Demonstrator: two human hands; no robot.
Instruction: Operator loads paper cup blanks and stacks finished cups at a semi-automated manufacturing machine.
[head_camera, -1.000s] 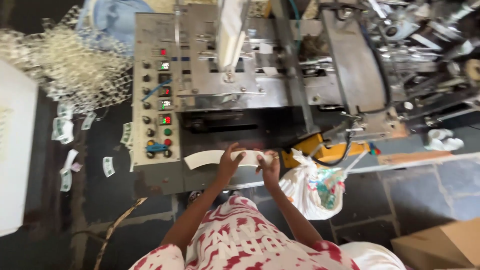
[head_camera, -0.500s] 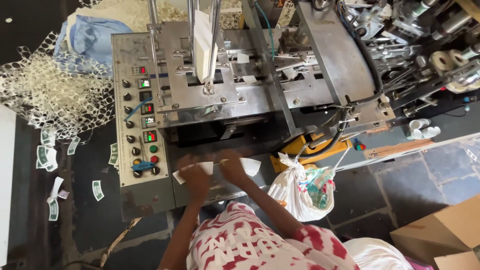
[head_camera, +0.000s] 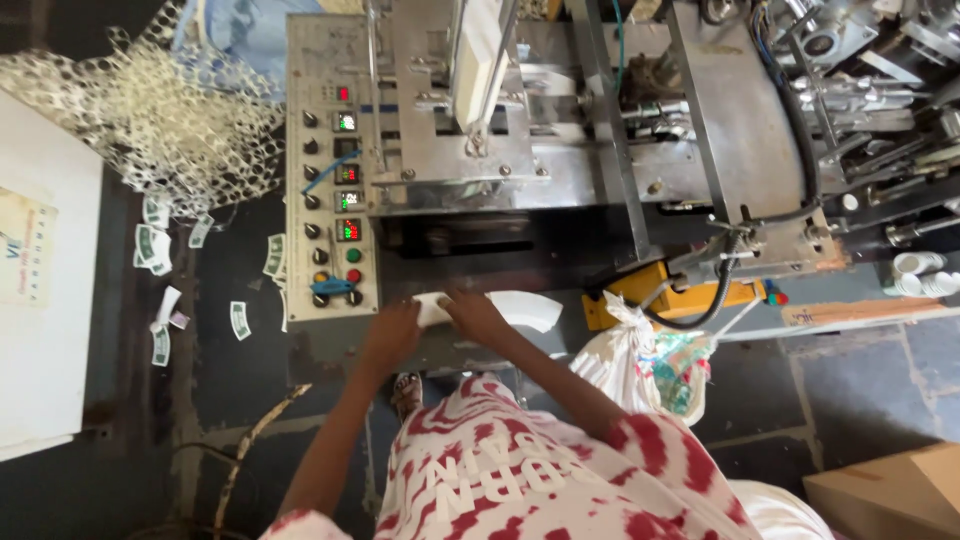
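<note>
I see both hands meeting on the stack of flat white curved paper blanks (head_camera: 505, 308): my left hand (head_camera: 392, 335) pinches its near end, my right hand (head_camera: 478, 315) presses on top. The stack's long axis runs rightward from the grip along the grey metal machine's ledge (head_camera: 560, 345), so the right hand sits nearer its free end.

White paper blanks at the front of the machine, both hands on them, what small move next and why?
Probably square the white paper blanks into an even stack: the left hand and right hand meet at their left end, while the right end fans out loose.

machine ledge (head_camera: 560, 345) | white curved paper blank (head_camera: 520, 308) lying on it | floor (head_camera: 230, 380): paper scraps (head_camera: 160, 240)
</note>
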